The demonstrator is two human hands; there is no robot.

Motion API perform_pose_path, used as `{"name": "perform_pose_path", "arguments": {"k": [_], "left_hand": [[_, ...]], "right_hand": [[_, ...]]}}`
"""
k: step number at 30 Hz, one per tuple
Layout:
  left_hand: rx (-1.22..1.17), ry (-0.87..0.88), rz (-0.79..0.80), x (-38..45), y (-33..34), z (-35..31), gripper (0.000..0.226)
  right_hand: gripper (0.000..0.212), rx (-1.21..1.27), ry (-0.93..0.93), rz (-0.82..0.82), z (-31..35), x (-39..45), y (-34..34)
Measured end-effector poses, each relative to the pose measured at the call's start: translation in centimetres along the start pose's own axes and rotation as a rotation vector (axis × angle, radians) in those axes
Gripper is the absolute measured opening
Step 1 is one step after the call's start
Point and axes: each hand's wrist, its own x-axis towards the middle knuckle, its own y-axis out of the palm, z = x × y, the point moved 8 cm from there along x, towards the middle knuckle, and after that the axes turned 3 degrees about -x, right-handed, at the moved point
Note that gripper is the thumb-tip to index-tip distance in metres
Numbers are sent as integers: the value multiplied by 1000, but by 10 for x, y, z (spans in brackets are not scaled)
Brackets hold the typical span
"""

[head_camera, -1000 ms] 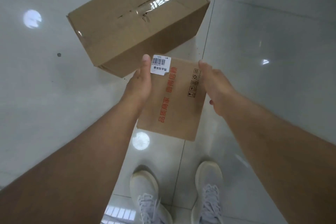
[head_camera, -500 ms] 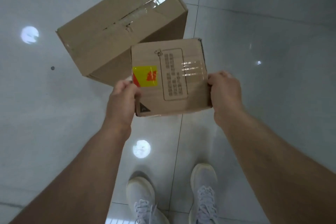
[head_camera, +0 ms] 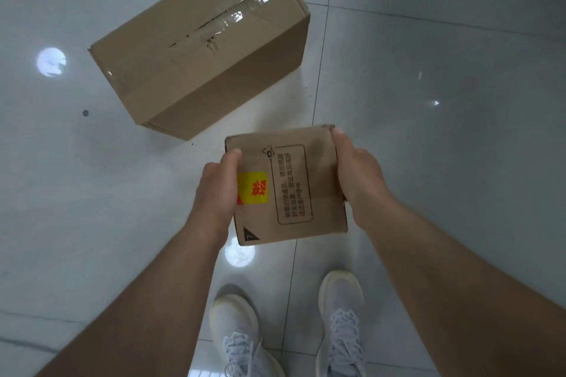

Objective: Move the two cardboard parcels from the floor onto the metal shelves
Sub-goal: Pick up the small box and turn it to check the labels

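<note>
A small flat cardboard parcel (head_camera: 294,190) with a yellow and red sticker and printed black text is held in the air above the floor. My left hand (head_camera: 216,190) grips its left edge and my right hand (head_camera: 356,174) grips its right edge. A large brown cardboard parcel (head_camera: 202,49), sealed with clear tape along its top, rests on the floor beyond and to the left of the small one. The metal shelves are not in view.
The floor is glossy pale tile (head_camera: 444,76) with dark grout lines and round light reflections. My two white sneakers (head_camera: 294,330) stand directly below the held parcel.
The small parcel has been lifted off the floor, turned so its sticker face points up, and drawn closer to my body. The large parcel has stayed on the floor.
</note>
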Motion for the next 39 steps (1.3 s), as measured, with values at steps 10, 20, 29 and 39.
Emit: {"name": "perform_pose_path", "arguments": {"k": [10, 20, 29, 39], "left_hand": [[-3, 2, -112, -11, -3, -2, 31], [-49, 8, -112, -25, -7, 17, 44], [-124, 76, -177, -22, -17, 13, 26], [-31, 74, -44, -10, 15, 30, 44]], "right_hand": [[18, -28, -60, -98, -6, 1, -9], [30, -8, -76, -52, -26, -5, 4], [41, 31, -59, 27, -32, 1, 12], [79, -258, -47, -20, -39, 11, 26]]}}
